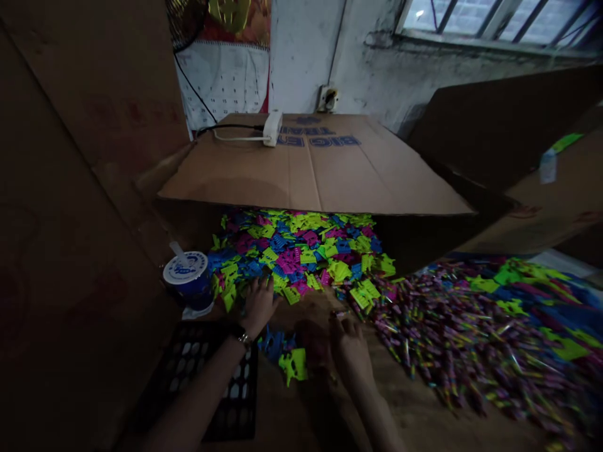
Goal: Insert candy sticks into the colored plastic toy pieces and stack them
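A large heap of small flat plastic pieces [288, 258] in yellow-green, blue and magenta lies in front of me. At its near edge is my left hand [258, 309], back up, fingers stretched out and apart, touching the pieces. My right hand [351, 355] is at the table's middle with its fingers curled in; what they hold, if anything, is hidden. Between my hands lie a yellow-green piece [294, 365] and some blue pieces [273, 344]. Just right of my right hand spreads a pile of thin, shiny wrapped sticks [452, 339].
A black tray with oval slots [245, 417] lies under my left forearm. A blue cup with a white lid [188, 270] stands at the left. Behind the heap, a cardboard flap [377, 169] carries a white power strip [272, 129]. A cardboard wall [70, 251] rises at left.
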The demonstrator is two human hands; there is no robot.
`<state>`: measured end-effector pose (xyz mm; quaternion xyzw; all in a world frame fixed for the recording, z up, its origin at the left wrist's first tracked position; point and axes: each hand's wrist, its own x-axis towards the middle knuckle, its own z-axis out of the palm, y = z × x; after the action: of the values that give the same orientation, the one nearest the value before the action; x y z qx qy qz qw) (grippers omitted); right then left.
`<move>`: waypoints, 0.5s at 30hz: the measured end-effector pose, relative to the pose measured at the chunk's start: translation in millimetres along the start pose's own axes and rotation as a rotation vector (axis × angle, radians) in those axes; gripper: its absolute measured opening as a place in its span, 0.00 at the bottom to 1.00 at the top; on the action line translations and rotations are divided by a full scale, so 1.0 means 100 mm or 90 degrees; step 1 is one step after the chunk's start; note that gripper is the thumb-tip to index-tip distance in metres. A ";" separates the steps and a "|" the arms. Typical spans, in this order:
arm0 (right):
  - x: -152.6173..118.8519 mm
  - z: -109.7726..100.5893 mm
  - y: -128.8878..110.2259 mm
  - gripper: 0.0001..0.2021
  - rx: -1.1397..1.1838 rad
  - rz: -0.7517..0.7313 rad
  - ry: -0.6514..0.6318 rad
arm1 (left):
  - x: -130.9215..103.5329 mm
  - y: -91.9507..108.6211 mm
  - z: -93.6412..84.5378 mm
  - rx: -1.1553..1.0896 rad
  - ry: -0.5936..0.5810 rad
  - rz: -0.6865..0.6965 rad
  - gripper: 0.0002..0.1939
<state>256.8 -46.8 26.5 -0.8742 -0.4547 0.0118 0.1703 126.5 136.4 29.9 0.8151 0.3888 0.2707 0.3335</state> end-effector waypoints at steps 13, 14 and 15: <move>-0.12 -0.07 -0.05 0.19 0.485 0.009 -0.026 | -0.45 0.10 -0.03 -0.292 0.052 -0.208 0.18; -0.21 -0.11 -0.18 0.21 0.590 0.034 -0.057 | -0.56 0.18 -0.03 -0.330 0.031 -0.222 0.19; -0.30 -0.15 -0.30 0.21 0.676 0.057 -0.079 | -0.66 0.27 -0.04 -0.380 0.012 -0.240 0.20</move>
<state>218.2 -59.0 46.3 -0.6838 -0.3578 0.2988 0.5614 99.5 70.9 40.4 0.5930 0.4391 0.3139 0.5975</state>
